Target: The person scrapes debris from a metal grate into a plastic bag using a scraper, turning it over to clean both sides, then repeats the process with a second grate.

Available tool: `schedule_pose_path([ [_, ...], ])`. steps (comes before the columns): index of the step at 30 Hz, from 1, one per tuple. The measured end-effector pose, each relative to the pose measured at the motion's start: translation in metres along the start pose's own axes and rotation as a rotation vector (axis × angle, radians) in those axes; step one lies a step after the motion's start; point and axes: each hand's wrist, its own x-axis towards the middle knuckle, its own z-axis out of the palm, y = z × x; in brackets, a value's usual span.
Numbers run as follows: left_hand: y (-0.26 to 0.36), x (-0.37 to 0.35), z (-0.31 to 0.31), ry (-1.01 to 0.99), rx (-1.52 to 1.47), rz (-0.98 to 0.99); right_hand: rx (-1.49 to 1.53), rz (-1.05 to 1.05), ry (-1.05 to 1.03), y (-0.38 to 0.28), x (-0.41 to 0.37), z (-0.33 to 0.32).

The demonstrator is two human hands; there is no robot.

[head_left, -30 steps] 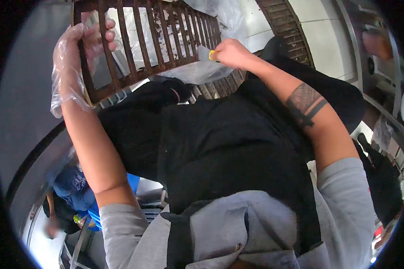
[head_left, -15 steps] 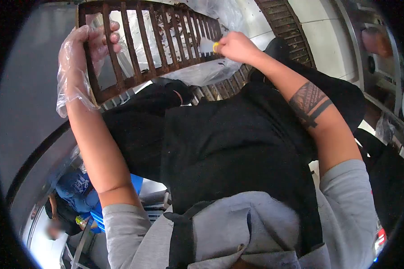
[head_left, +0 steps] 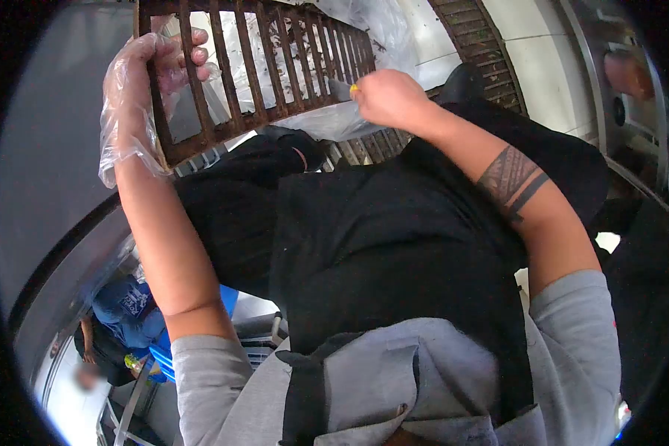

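A rusty brown metal drain grate (head_left: pixel 260 117) is held up at a slant in front of me. My left hand (head_left: pixel 128 89), in a clear plastic glove, is closed around its near left end, fingertips showing through a slot. My right hand (head_left: pixel 392 98) is bare and closed in a fist on a scraper (head_left: pixel 340 90) with a bit of yellow handle showing. The scraper's flat grey blade lies against or very close to the bars toward the far end. Behind the grate spreads a clear plastic sheet or bag (head_left: pixel 375 33) with dark bits of debris on it.
More slatted drain grates run along the floor (head_left: pixel 479 48), among white tiles (head_left: pixel 539 67). Metal equipment (head_left: pixel 635 123) stands at right, and a dark grey panel (head_left: pixel 52 119) at left. Another person in blue jeans (head_left: pixel 130 316) is at lower left, near a blue plastic object (head_left: pixel 162 363).
My right hand has come slightly down toward me with the scraper, whose blade now looks narrower. The grate and my left hand have shifted a little; the grip on the grate is unchanged.
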Motion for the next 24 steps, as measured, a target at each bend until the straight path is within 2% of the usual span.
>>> schedule_pose_path([
  [3, -0.002, 0.000, -0.003, -0.002, 0.000, -0.004, 0.011, -0.044, 0.006, 0.003, 0.004, 0.002],
  [5, 0.002, -0.006, 0.007, 0.020, 0.003, 0.002, 0.242, 0.002, -0.112, 0.011, 0.014, -0.004],
  [6, 0.004, -0.009, 0.009, 0.050, 0.008, 0.002, 0.239, 0.002, -0.112, 0.011, 0.012, -0.002],
  [8, 0.001, -0.004, 0.003, 0.025, -0.007, -0.010, -0.028, -0.028, 0.019, 0.001, 0.001, 0.003],
  [9, 0.001, -0.004, 0.001, 0.002, -0.021, -0.010, -0.030, -0.032, 0.019, 0.000, 0.000, -0.002],
  [12, 0.005, -0.011, 0.008, 0.023, -0.019, 0.001, 0.427, 0.229, -0.325, 0.002, 0.004, -0.026],
  [15, 0.005, -0.011, 0.009, -0.008, -0.061, 0.014, 0.561, 0.322, -0.222, 0.013, 0.001, -0.011],
  [16, 0.005, -0.016, 0.009, 0.003, -0.062, 0.010, 0.559, 0.316, -0.232, 0.007, -0.006, -0.014],
  [18, 0.006, -0.016, 0.008, -0.009, -0.021, 0.013, 0.477, 0.083, 0.005, -0.003, -0.012, -0.023],
  [19, 0.007, -0.017, 0.009, -0.009, -0.016, 0.020, 0.480, 0.078, 0.012, -0.002, -0.008, -0.018],
  [21, 0.006, -0.019, 0.012, 0.016, -0.005, 0.028, 0.037, -0.067, 0.131, -0.003, -0.001, -0.002],
  [23, 0.008, -0.022, 0.011, 0.010, -0.009, 0.037, 0.050, -0.082, 0.111, -0.013, -0.006, -0.018],
  [24, 0.007, -0.023, 0.010, 0.008, -0.013, 0.039, 0.131, -0.095, 0.013, -0.015, -0.004, -0.027],
])
